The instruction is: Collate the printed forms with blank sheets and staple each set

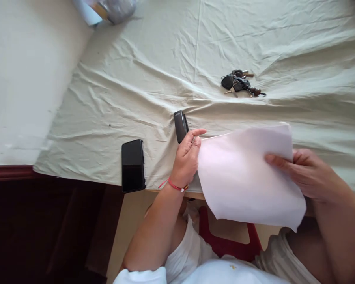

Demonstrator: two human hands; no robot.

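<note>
Holding a black stapler (180, 125), the left hand (187, 158) curls shut around it. Right hand (306, 173) pinches white paper (245, 173) at three o'clock.

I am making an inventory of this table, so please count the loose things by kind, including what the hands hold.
Paper sheet, held by the left hand and the right hand: 1
Black phone: 1
Small black device by the left hand: 1
Bunch of keys: 1
Blurred items at the far corner: cannot count
Total: 4
</note>
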